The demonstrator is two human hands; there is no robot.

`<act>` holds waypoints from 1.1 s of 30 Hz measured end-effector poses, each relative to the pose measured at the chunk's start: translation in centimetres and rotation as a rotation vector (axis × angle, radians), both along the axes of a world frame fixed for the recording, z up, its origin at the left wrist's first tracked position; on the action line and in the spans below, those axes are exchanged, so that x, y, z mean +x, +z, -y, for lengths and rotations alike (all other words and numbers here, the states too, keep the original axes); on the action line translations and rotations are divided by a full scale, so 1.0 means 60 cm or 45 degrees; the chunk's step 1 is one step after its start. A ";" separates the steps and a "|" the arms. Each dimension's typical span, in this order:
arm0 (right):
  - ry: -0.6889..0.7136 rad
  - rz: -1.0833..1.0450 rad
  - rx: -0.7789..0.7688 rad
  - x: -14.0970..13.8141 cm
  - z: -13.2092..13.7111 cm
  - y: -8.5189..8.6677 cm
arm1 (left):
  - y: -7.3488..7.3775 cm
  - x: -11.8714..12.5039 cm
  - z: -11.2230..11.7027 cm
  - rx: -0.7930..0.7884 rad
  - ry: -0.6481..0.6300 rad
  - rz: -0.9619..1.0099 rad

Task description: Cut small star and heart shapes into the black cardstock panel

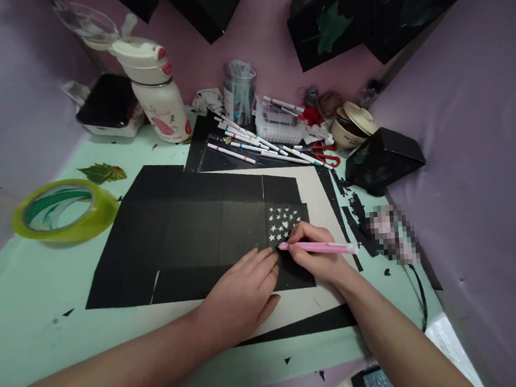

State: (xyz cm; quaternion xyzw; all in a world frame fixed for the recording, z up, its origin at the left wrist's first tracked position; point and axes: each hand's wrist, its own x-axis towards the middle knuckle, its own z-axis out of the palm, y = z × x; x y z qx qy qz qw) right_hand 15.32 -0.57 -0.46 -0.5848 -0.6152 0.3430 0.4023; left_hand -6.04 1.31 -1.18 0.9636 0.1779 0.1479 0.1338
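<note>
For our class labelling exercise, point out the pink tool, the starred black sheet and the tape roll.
Pink tool (319,247), head view: barrel.
Starred black sheet (194,233), head view: bare middle.
Tape roll (98,212), head view: yellow side.

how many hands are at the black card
2: the left hand rests on the card, and the right hand holds a pink tool by the cut-out stars. No others show.

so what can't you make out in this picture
All in the head view:
Tip of the pink pen: too small and dark against the black card.
Card surface under the left hand: covered by it.
Card surface under the right hand: covered by it.
Pixelated item at right: blurred by mosaic.
Leaf-marked black box: cut off by the top edge.
</note>
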 end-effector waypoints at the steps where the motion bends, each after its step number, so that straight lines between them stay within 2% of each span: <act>1: 0.002 -0.001 -0.007 0.000 0.000 0.000 | 0.000 0.000 0.000 -0.001 0.003 -0.004; 13: 0.001 -0.042 -0.034 -0.004 0.000 0.007 | -0.001 0.002 0.001 -0.012 0.024 -0.006; 24: 0.013 -0.044 -0.063 -0.001 0.002 0.001 | -0.009 0.003 0.003 -0.023 0.056 0.118; 33: -0.004 -0.056 -0.057 -0.001 0.002 0.000 | -0.004 0.004 0.002 -0.044 0.053 0.118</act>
